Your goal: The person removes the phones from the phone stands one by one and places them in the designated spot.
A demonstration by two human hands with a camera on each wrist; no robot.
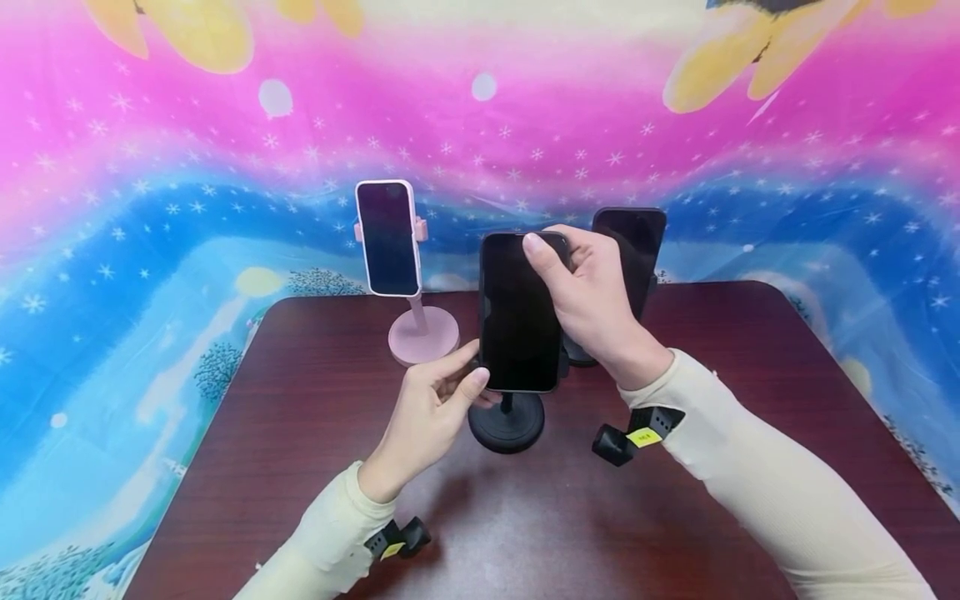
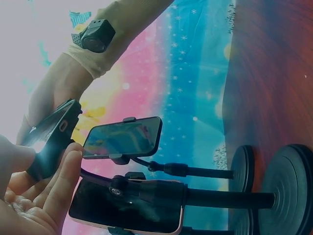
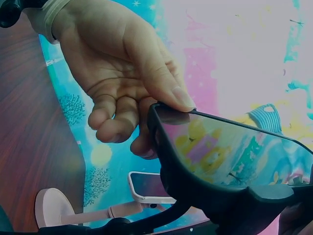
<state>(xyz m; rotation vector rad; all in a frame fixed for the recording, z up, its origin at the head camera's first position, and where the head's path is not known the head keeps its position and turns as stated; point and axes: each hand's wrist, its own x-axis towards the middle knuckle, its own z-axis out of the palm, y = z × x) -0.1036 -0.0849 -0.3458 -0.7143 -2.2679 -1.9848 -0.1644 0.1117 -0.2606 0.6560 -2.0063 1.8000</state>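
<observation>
A black smartphone [image 1: 520, 312] stands upright in the holder of a black phone stand with a round base [image 1: 507, 425]. My left hand [image 1: 427, 417] pinches its lower left corner, the thumb in front and the fingers bent behind. At the upper right corner my right hand [image 1: 596, 292] grips the phone, with the thumb on the front edge and the other fingers behind it. The right wrist view shows the left hand [image 3: 122, 73] at the corner of the phone [image 3: 230, 147]. In the left wrist view the held phone [image 2: 51, 139] appears edge-on between both hands.
At the back left a pink stand [image 1: 423, 335] carries a white-framed phone [image 1: 388, 237]. Another dark phone [image 1: 630, 233] on a black stand is partly hidden behind the right hand. The dark wooden table [image 1: 570, 517] meets a patterned cloth backdrop [image 1: 187, 208].
</observation>
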